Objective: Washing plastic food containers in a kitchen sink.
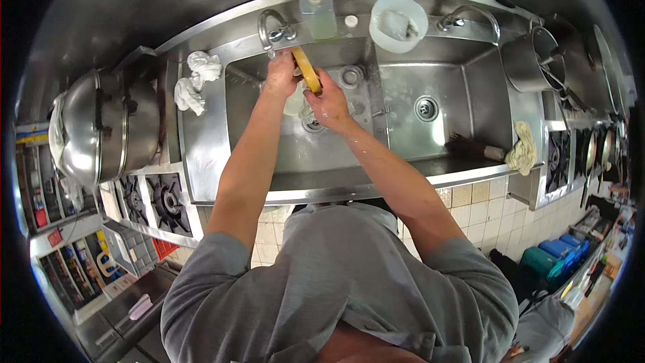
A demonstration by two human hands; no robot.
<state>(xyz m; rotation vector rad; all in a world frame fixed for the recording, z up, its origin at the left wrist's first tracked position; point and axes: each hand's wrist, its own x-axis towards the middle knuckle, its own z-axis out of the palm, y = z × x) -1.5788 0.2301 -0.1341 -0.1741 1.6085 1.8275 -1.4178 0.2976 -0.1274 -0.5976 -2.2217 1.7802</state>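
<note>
Both hands are over the left basin (302, 154) of a stainless steel double sink. My left hand (282, 73) grips the upper end of a long yellow object (306, 69), close under the left faucet (267, 30), and water wets the fingers. My right hand (330, 101) grips its lower end. Whether it is a sponge or some other item cannot be told. Below the hands, a pale round thing (294, 105) lies partly hidden in the basin, near a drain (314, 125). A small round metal piece (351, 76) lies to their right.
Behind the sink stand a soap dispenser (318, 15), a white cap (351, 21) and a translucent plastic container (398, 25). White cloths (204, 68) lie at left. A brush (478, 150) lies in the right basin, beside a yellowish cloth (522, 148). Large pots (519, 60) stand at right.
</note>
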